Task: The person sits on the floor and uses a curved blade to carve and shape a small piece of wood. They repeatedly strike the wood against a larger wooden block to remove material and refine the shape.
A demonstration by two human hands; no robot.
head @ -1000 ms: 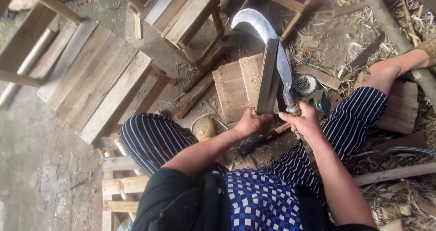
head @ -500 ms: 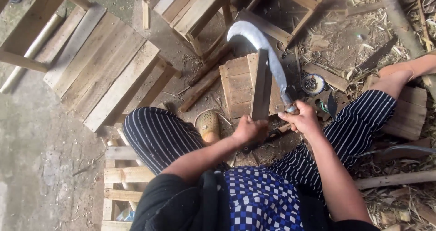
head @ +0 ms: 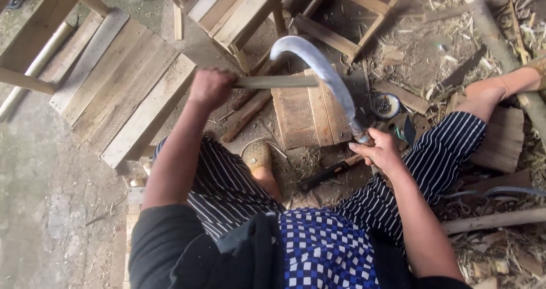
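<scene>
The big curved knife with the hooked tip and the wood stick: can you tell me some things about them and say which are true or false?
1. The right hand grips the handle of the curved grey metal knife. True.
2. The left hand holds a hammer. False: it holds a thin flat wooden slat.
3. The slat lies across the knife's blade. True.
4. The small square wooden board is in the left hand. False: it lies on the ground.
5. The person wears plain red trousers. False: dark striped trousers.

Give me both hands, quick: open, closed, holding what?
Left hand: closed around one end of a thin flat wooden slat, held level.
Right hand: closed on the handle of a long curved grey metal blade.
</scene>
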